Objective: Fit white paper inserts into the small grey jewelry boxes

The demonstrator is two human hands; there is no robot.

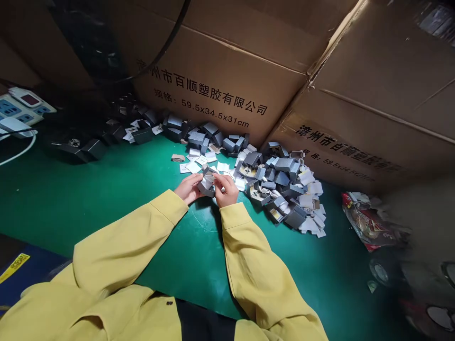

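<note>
Over the green table, my left hand (189, 188) is closed around the side of a small grey box (206, 186). Its open side shows a pale interior. My right hand (226, 190) has its fingers pinched together at the box's right upper edge; whether they grip the box or a pale piece inside it is hard to see. Just beyond the hands lie several small white folded cards (194, 167). To the right is a heap of similar grey boxes (284, 165), some open, mixed with white pieces (313, 215).
Large cardboard cartons (220, 71) wall off the table's (117, 189) back edge. A power strip (21, 111) with a white cable sits at far left. More dark boxes (94, 149) lie at back left. A red plastic packet (369, 222) lies at right, near a clear round object (379, 271).
</note>
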